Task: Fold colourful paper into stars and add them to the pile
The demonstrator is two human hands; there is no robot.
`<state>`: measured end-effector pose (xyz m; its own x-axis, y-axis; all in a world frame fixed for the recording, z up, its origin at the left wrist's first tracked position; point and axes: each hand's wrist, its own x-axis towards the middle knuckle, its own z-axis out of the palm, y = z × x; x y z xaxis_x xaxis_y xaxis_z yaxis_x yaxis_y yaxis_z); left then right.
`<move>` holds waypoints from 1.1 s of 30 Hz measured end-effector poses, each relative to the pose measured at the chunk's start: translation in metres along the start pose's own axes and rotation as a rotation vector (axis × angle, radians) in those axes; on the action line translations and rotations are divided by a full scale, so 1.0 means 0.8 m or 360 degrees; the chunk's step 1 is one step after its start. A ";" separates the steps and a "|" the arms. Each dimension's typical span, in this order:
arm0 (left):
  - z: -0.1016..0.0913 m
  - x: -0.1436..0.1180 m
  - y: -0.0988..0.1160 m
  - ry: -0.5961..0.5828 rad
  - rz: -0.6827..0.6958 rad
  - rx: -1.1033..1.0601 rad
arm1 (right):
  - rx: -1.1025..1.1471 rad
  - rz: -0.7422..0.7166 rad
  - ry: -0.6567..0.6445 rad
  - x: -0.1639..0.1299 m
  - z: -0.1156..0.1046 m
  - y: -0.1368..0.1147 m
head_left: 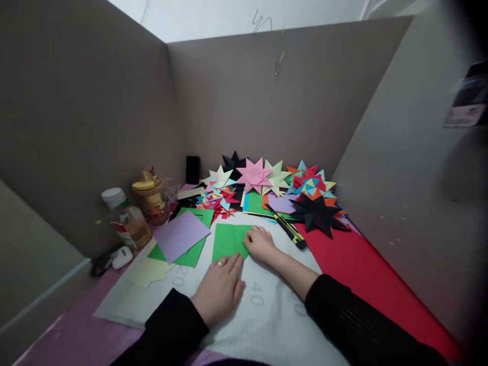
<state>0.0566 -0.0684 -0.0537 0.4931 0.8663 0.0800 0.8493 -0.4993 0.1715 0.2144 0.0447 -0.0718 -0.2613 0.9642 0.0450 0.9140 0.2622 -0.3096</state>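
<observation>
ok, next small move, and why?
Probably fold the green paper inward from its right side with the right hand, left hand steadying it: it's creased near the middle, with the left hand at its lower edge, the right at that side.

hands [220, 288] [261, 244]: 2
sheet under hands [224, 241]: 1
cutter [292, 234]: 1
white-capped bottle [134, 229]: 1
earbud case [122, 257]: 1
paper stars [254, 176]: 7+
</observation>
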 end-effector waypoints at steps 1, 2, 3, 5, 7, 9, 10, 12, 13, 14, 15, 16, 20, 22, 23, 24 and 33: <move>0.001 0.000 0.000 -0.0004 -0.0001 0.0006 | 0.0008 0.0003 -0.0005 0.000 -0.001 0.000; 0.001 0.000 0.000 -0.0008 -0.0003 0.0011 | 0.0028 -0.0001 -0.0013 0.000 -0.003 0.001; 0.001 0.000 -0.001 -0.0012 -0.0002 0.0015 | 0.0060 -0.0012 -0.0025 0.000 -0.005 0.002; 0.002 -0.001 -0.001 -0.0008 0.0004 0.0022 | 0.0135 -0.0061 -0.0055 -0.001 -0.009 0.004; 0.002 -0.001 -0.001 0.0007 0.0011 0.0031 | 0.0179 -0.0107 -0.0088 -0.001 -0.012 0.006; 0.003 -0.002 -0.001 0.0022 0.0014 0.0040 | 0.0166 -0.0119 -0.0102 -0.001 -0.012 0.006; 0.003 -0.002 -0.001 0.0026 0.0016 0.0042 | 0.0145 -0.0110 -0.0096 -0.001 -0.011 0.006; 0.003 -0.002 -0.001 0.0027 0.0022 0.0034 | 0.0092 -0.0085 -0.0060 -0.001 -0.007 0.004; 0.002 -0.002 -0.001 0.0026 0.0025 0.0024 | 0.0065 -0.0082 -0.0033 -0.002 -0.005 0.003; 0.002 -0.002 -0.001 0.0026 0.0028 0.0013 | 0.0041 -0.0089 -0.0005 -0.002 -0.004 0.001; 0.002 -0.002 -0.001 0.0026 0.0030 0.0002 | 0.0016 -0.0105 0.0016 -0.003 -0.002 0.000; 0.002 -0.001 -0.001 0.0027 0.0032 -0.0008 | -0.0008 -0.0126 0.0031 -0.003 -0.001 0.000; 0.001 -0.001 0.000 0.0042 0.0036 -0.0036 | -0.0070 -0.0172 0.0045 -0.005 0.000 -0.002; 0.001 -0.001 0.000 0.0049 0.0032 -0.0043 | -0.0068 -0.0172 0.0048 -0.006 0.000 -0.002; 0.001 -0.001 0.000 0.0050 0.0029 -0.0044 | -0.0064 -0.0172 0.0050 -0.006 0.000 -0.001; 0.000 -0.001 0.000 0.0049 0.0025 -0.0043 | -0.0061 -0.0171 0.0053 -0.005 0.000 -0.001; 0.001 -0.002 0.001 0.0050 0.0034 -0.0038 | -0.0079 -0.0165 0.0060 -0.004 0.002 -0.001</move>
<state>0.0566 -0.0700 -0.0542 0.5049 0.8556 0.1146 0.8335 -0.5177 0.1929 0.2143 0.0411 -0.0735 -0.3443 0.9324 0.1100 0.8971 0.3613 -0.2544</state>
